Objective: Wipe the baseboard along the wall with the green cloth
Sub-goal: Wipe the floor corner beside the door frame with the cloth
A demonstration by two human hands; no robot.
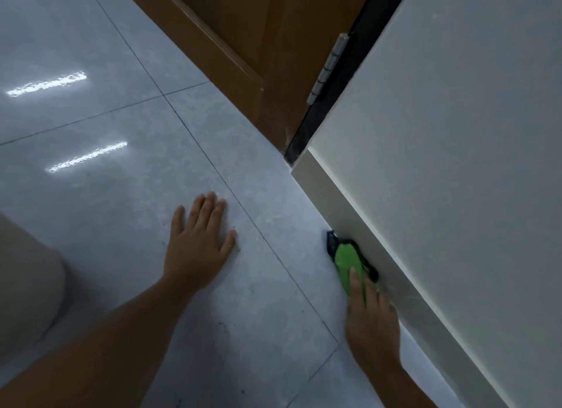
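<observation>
Two hands, right hand presses green cloth on baseboard, grip unclear, left hand flat.

Right hand presses green cloth against baseboard; left hand flat on floor.

An indoor room, probably in a home: glossy grey floor tiles mirror ceiling lights, a brown wooden door hangs on a metal hinge, and a pale baseboard lines the plain painted wall.
</observation>
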